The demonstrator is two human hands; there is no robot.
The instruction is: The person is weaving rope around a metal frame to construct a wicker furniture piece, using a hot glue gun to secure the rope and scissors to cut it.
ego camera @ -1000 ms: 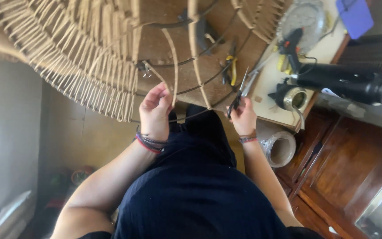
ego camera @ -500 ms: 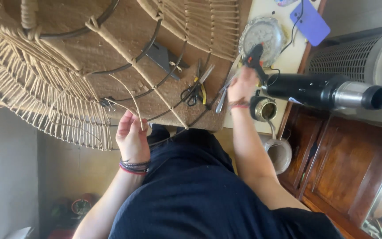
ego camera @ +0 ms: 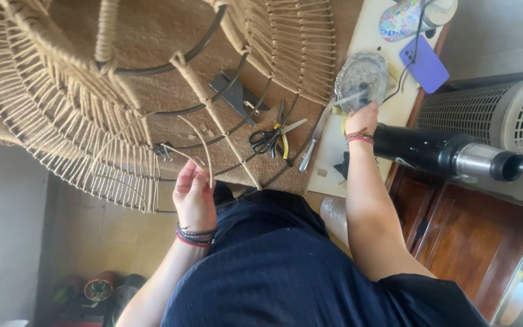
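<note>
A large wire frame wrapped in pale woven cord (ego camera: 92, 115) lies on the brown-covered table in front of me. My left hand (ego camera: 195, 197) is at its near edge and pinches a loose pale cord strand (ego camera: 204, 142) that curves up from the fingers. My right hand (ego camera: 361, 121) is stretched out to a clear glass dish (ego camera: 364, 69) on the pale board, its fingers closed on a thin pale stick (ego camera: 346, 101) at the dish's rim. Black-handled scissors (ego camera: 267, 139) and a long metal blade (ego camera: 313, 139) lie between my hands.
A black cylindrical tool with a metal nozzle (ego camera: 443, 154) lies beside my right wrist. A purple phone (ego camera: 425, 63), a colourful cup (ego camera: 404, 18) and a white grilled heater (ego camera: 497, 115) are on the right. A grey metal tool (ego camera: 234, 94) lies inside the frame. A wooden cabinet (ego camera: 455, 242) stands below.
My right hand has let go of the blade near the scissors and reached further out to the glass dish. My left hand stayed at the frame's edge with the strand.
</note>
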